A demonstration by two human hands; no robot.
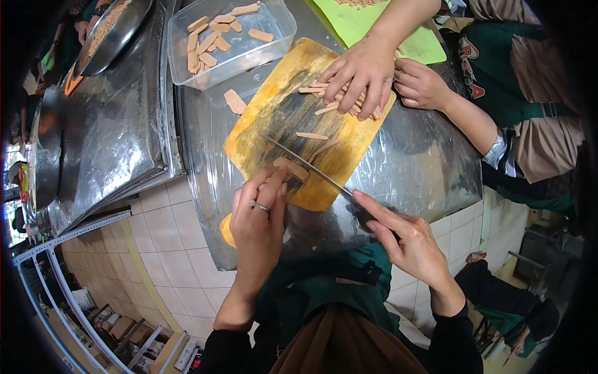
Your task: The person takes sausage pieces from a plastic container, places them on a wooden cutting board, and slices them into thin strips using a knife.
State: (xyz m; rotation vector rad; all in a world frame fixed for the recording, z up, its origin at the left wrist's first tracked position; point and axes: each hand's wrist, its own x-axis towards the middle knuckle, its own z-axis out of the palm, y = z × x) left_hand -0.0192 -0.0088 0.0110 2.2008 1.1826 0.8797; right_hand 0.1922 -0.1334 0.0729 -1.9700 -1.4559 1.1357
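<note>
My left hand (258, 209), with a ring on one finger, presses a flat tan slab of food (293, 169) onto the worn yellow cutting board (252, 134). In my right hand (411, 240) is a knife (314, 169), its handle mostly hidden by my fingers. The thin blade slants across the board, right beside the slab's far edge. Thin cut strips (311, 135) lie just beyond the blade. Another person's hand (364, 75) rests on a pile of strips (341, 96) at the board's far end, and that person's other hand (420, 84) is close by.
A clear plastic tub (233, 65) holds several tan slabs, and one loose slab (235, 101) lies beside it on the metal table (205, 181). Behind the board is a green mat (349, 28). A metal bowl (115, 34) stands at far left. The co-worker stands at the right.
</note>
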